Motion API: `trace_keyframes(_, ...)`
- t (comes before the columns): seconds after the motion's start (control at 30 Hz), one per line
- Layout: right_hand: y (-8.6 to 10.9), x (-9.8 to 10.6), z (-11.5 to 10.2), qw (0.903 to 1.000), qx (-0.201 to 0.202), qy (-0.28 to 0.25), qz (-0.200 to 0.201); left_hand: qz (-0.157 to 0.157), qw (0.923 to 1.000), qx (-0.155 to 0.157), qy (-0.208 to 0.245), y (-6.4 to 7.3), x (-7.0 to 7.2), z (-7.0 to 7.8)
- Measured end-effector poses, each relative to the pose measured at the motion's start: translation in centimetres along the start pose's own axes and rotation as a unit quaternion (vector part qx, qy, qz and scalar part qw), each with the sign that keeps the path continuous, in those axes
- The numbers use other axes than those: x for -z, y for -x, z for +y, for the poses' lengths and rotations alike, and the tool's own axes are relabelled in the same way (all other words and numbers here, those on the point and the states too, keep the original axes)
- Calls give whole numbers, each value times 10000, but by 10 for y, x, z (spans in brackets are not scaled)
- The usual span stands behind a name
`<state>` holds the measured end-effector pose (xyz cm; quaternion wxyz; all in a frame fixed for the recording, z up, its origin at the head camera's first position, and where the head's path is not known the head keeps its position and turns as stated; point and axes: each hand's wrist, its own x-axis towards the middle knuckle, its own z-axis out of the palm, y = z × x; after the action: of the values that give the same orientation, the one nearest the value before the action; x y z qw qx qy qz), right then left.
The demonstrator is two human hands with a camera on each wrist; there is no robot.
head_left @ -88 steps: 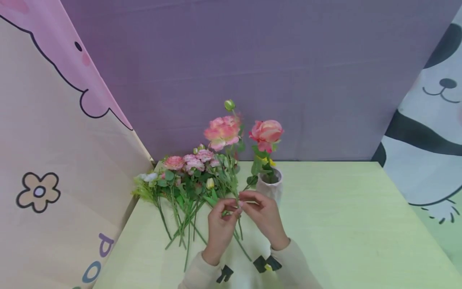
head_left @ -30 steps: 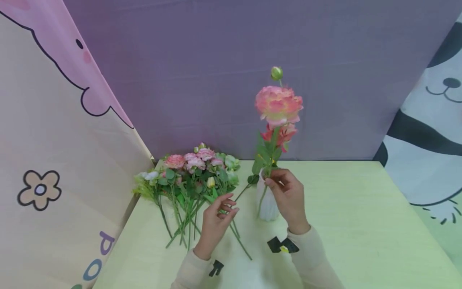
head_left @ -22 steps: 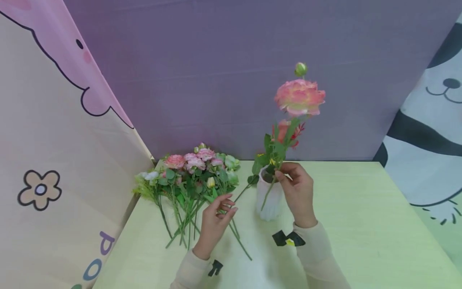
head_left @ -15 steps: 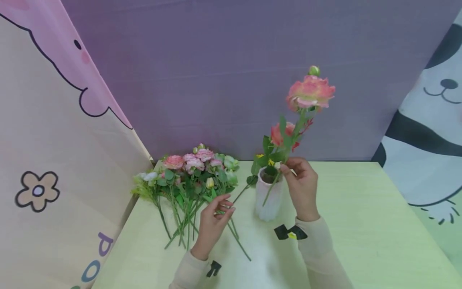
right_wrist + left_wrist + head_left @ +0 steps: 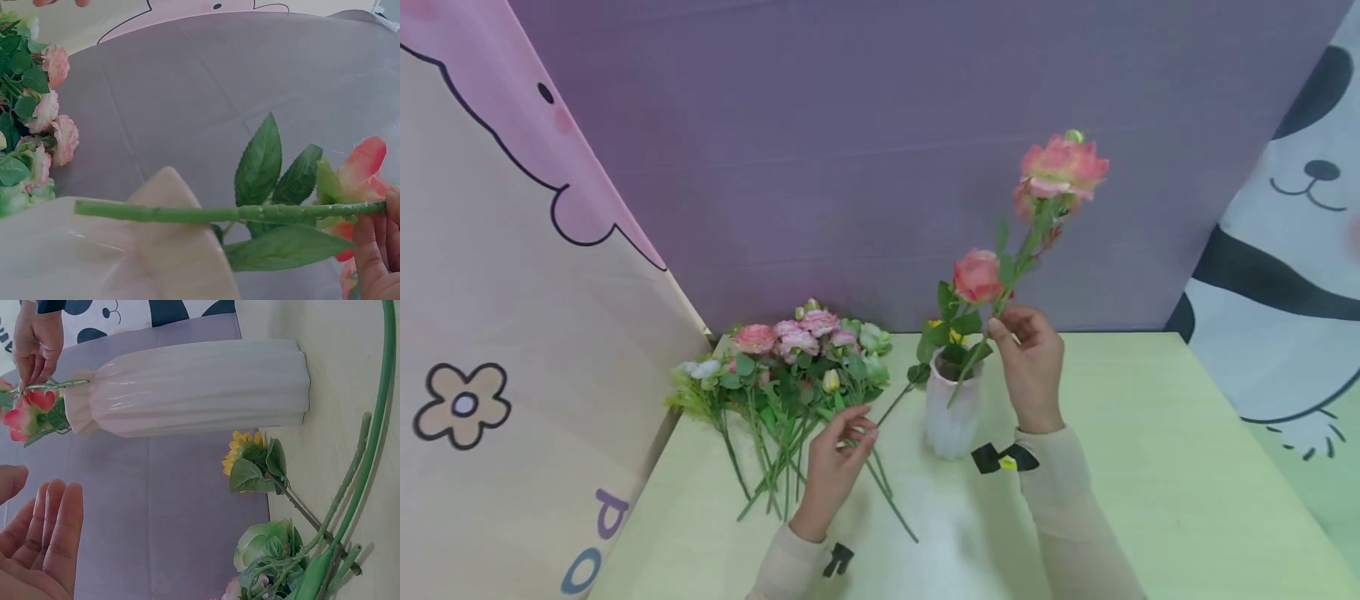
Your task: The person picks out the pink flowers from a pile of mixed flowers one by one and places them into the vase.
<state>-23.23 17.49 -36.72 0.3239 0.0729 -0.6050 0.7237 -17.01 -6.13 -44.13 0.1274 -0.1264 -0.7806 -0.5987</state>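
One ruffled pink peony (image 5: 1063,171) with a green bud (image 5: 1074,136) leans rightward at the upper right of the head view, and we see its green stem (image 5: 150,214) pinched between the thumb and fingertips of the right hand (image 5: 1032,367), right of centre. We find the stem's lower end outside the white fluted vase (image 5: 952,421), slanting across in front of its mouth; whether the two touch, we cannot tell. In the vase we see a coral rose (image 5: 977,276), its bloom just left of the held stem.

At lower centre, the left hand (image 5: 835,471) hovers over the table (image 5: 1150,467) near some loose stems (image 5: 893,502), its fingers loosely extended and its thumb apart from them. Just beside the vase we notice a yellow sunflower (image 5: 240,456) lying on the table, right of centre in the left wrist view. Left of centre in the head view we have a heap of flowers (image 5: 808,371): pink ranunculus (image 5: 755,338), pale green blooms (image 5: 874,337) and a cream tulip (image 5: 831,381). Purple cloth (image 5: 880,167) fills the top for us, and a panda print (image 5: 1321,171) runs down the right edge.
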Motion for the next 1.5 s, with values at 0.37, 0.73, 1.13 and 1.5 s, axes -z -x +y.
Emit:
trace_keyframes(0.37,-20,3,-6,9991,-123,-219,336,69,9993,344,-157,-8,17,-7)
trace_keyframes(0.73,-33,6,-3,9921,-247,-1072,610,361,9980,449,-271,-11,32,-54)
trace_keyframes(1.13,-43,13,-2,9897,-276,-1190,745,734,9888,577,-1167,-13,54,-70)
trace_keyframes(1.5,-33,17,8,9960,-388,-452,663,917,9827,931,-1311,-11,73,-87)
